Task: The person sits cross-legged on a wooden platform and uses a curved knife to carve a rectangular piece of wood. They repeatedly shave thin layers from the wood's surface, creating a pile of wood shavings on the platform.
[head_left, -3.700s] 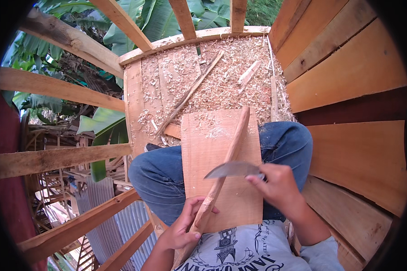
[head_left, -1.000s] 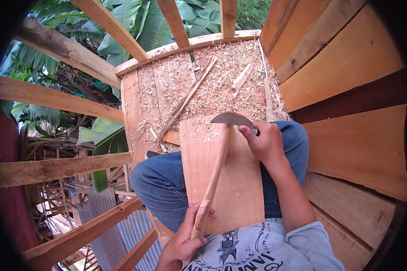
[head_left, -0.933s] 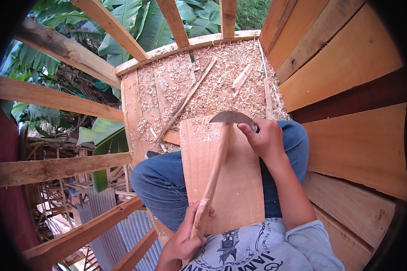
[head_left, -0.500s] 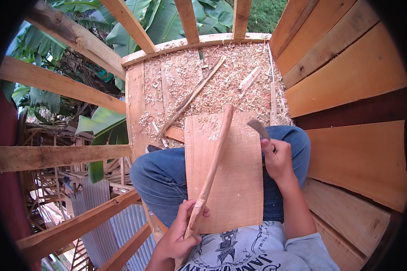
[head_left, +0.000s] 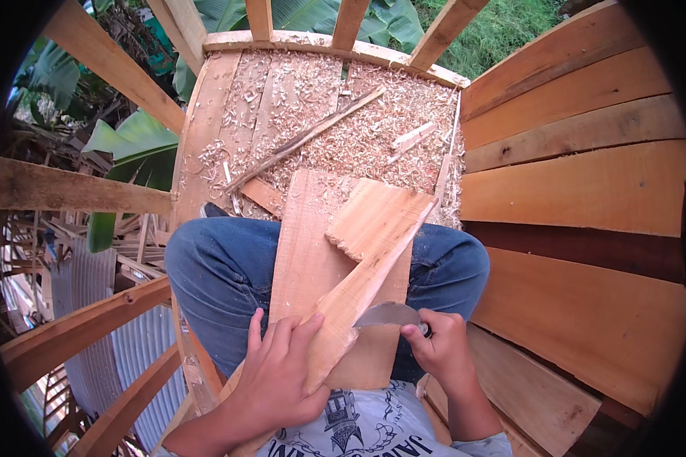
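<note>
A carved wooden piece with a broad flat head and a narrower handle part lies slanted over my lap. My left hand is closed round its lower end, with the fingers over the near-left side. In my right hand is a knife with a curved blade, gripped by its handle. The blade's tip end meets the right edge of the carved piece, where the wood looks pale and freshly cut. Beneath, a flat board rests across my thighs.
Curled wood shavings cover the plank floor ahead, with a long stick and a short wood offcut among them. Wooden slats stand along the left and far sides. A plank wall closes the right.
The carved piece has been turned from edge-on to its broad face. My right hand has brought the knife down and toward me, onto the piece's edge. The whole view has shifted.
</note>
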Available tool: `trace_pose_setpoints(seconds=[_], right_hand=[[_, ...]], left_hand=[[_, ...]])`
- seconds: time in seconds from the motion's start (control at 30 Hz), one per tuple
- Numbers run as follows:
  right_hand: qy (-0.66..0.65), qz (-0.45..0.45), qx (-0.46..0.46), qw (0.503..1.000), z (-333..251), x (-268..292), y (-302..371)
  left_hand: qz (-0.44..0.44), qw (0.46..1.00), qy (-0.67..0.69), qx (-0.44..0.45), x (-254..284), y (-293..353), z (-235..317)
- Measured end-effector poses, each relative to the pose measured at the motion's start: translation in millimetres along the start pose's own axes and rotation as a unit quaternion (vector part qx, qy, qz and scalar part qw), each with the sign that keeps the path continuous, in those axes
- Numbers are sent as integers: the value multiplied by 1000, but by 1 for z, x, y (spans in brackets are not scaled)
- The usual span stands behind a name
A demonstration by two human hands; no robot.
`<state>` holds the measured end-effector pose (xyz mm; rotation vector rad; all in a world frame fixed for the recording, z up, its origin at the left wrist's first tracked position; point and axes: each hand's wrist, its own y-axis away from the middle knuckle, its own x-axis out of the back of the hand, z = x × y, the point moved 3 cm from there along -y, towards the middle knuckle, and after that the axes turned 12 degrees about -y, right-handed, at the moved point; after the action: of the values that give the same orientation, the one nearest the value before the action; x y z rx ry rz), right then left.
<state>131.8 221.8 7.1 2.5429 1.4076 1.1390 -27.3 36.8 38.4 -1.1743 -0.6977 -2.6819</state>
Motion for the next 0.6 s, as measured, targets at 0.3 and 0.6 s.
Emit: trace_pose_setpoints(seconds=[0.3, 0.6], right_hand=[[168, 52, 1, 984, -20, -2, 0], [262, 106, 35, 958, 3, 19, -24]], left_hand=[[37, 999, 0, -23, -19, -2, -2], [54, 998, -21, -36, -23, 2, -2]])
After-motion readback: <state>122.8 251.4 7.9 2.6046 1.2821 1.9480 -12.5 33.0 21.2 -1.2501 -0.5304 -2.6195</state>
